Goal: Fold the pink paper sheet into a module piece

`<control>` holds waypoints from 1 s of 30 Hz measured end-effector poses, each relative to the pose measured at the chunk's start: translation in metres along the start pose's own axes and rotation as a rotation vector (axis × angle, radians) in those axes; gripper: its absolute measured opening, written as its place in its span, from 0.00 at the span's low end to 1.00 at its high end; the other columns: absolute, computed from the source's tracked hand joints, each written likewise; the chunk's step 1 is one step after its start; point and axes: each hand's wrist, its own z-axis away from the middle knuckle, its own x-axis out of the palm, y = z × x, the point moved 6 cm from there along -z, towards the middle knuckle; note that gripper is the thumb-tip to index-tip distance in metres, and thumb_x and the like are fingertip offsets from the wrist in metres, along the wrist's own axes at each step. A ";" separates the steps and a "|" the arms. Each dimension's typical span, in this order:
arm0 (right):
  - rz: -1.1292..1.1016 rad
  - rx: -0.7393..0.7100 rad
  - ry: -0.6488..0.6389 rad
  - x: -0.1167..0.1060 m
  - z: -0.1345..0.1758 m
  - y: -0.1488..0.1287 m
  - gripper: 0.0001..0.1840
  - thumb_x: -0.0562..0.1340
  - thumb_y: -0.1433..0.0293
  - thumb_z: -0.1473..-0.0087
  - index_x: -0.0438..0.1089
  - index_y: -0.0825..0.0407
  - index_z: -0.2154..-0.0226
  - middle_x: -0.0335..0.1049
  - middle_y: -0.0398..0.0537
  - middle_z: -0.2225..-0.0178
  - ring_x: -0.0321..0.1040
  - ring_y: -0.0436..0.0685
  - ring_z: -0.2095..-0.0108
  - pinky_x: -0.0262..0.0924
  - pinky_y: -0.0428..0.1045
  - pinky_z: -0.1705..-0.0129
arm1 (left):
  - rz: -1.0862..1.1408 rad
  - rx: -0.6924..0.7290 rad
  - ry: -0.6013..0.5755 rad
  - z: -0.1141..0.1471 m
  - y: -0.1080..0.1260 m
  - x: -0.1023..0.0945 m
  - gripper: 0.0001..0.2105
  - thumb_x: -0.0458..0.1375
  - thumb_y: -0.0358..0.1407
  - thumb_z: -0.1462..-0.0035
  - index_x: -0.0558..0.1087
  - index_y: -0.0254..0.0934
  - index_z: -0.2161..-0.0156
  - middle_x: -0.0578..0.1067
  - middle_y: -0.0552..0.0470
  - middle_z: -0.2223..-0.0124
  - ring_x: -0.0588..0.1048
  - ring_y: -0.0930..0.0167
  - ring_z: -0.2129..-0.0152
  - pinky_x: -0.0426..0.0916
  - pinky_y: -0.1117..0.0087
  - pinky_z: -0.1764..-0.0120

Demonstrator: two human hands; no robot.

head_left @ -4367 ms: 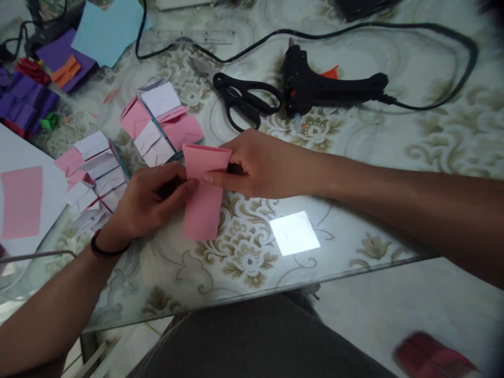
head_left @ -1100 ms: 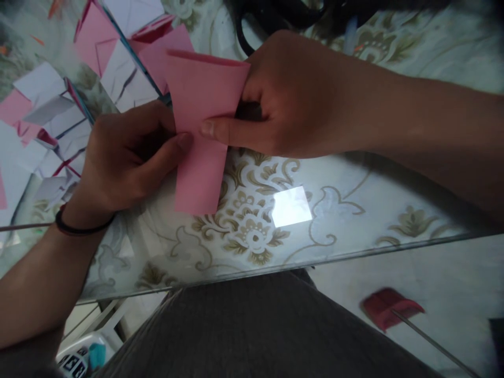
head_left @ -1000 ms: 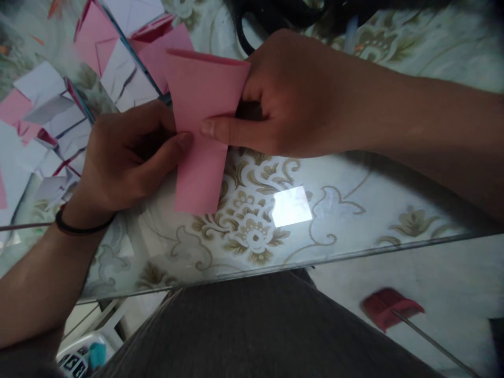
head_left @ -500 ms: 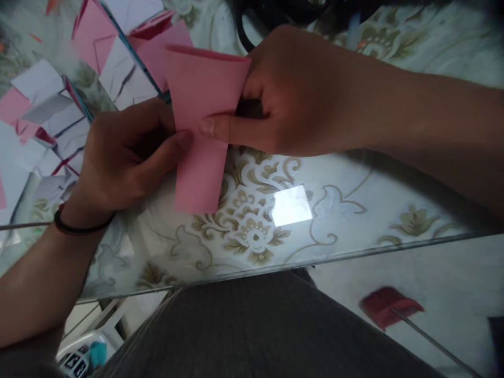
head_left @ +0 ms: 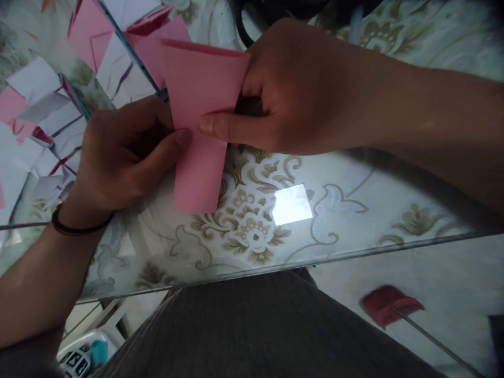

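Note:
A strip of folded pink paper point(head_left: 200, 84), wider at its top than at its lower end, is held upright between my two hands above the table. My left hand point(head_left: 128, 152) pinches its left edge, thumb on the front and fingers curled behind. From the right, my right hand point(head_left: 271, 100) grips it with the thumb flat across the front; its other fingers are hidden behind the paper. The two thumb tips lie close together near the paper's middle. Behind it are pink and white folded paper pieces point(head_left: 129, 68).
More folded white and pink paper point(head_left: 51, 126) lies at the left. Black scissors handles point(head_left: 244, 26) show beyond my right hand. The patterned table point(head_left: 252, 236) ends at a glass edge above my lap. On the floor at right lies a red object point(head_left: 389, 304) with a thin rod.
Almost nothing differs. The paper's top has shifted very slightly up and left, together with the surrounding view; both hands keep the same hold.

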 end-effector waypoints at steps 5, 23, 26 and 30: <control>-0.024 -0.034 0.013 0.001 -0.001 0.001 0.31 0.62 0.60 0.33 0.51 0.54 0.81 0.40 0.35 0.85 0.41 0.42 0.79 0.39 0.45 0.72 | 0.010 -0.030 0.014 0.000 -0.002 -0.001 0.08 0.64 0.41 0.33 0.80 0.40 0.61 0.67 0.57 0.75 0.62 0.75 0.78 0.56 0.68 0.75; 0.137 0.101 -0.042 0.002 0.000 0.003 0.33 0.55 0.46 0.33 0.54 0.52 0.79 0.41 0.36 0.81 0.43 0.44 0.75 0.40 0.45 0.67 | 0.037 0.005 0.012 -0.001 -0.002 0.001 0.09 0.64 0.42 0.32 0.79 0.39 0.61 0.70 0.55 0.71 0.66 0.74 0.75 0.59 0.68 0.71; 0.141 0.116 -0.039 0.002 0.000 0.005 0.33 0.56 0.46 0.33 0.52 0.52 0.79 0.41 0.36 0.82 0.44 0.44 0.74 0.40 0.46 0.67 | 0.049 -0.029 0.011 -0.001 -0.003 0.001 0.08 0.64 0.41 0.32 0.79 0.41 0.61 0.72 0.55 0.70 0.67 0.74 0.74 0.58 0.67 0.71; 0.151 0.117 -0.020 0.000 0.000 0.007 0.32 0.55 0.48 0.33 0.54 0.53 0.79 0.42 0.37 0.82 0.44 0.43 0.74 0.39 0.46 0.69 | 0.027 -0.020 0.017 0.000 -0.001 0.000 0.08 0.64 0.41 0.31 0.79 0.40 0.61 0.71 0.56 0.70 0.65 0.75 0.74 0.57 0.67 0.71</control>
